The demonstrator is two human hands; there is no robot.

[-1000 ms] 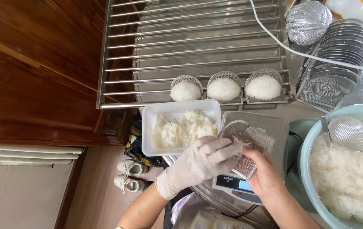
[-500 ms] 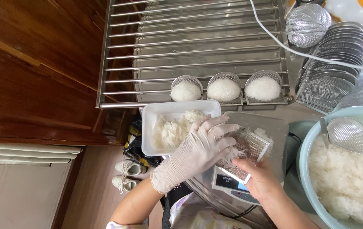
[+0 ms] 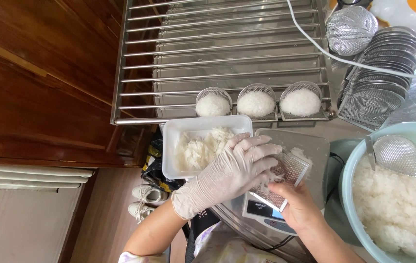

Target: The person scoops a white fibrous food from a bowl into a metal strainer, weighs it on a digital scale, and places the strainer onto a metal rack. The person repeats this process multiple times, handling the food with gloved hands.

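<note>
My left hand (image 3: 232, 170), in a thin white glove, lies spread with its fingers over a small metal mesh basket (image 3: 286, 176) holding some white rice. My bare right hand (image 3: 299, 210) grips that basket from below, above a digital scale (image 3: 310, 146). Just left of the hands sits a white rectangular tray (image 3: 179, 134) with loose rice in it. Three filled mesh baskets of rice (image 3: 256, 103) stand in a row on the edge of a metal rack.
A large pale blue bowl (image 3: 354, 160) of rice with a mesh scoop (image 3: 397, 155) in it sits at the right. A stack of empty mesh baskets (image 3: 383, 63) leans at the upper right. The steel rack (image 3: 217, 53) fills the back; shoes (image 3: 147, 199) lie on the floor below.
My gloved left hand has slid from the tray side onto the mesh basket and now covers its rice. The right hand has turned the basket slightly on the scale.
</note>
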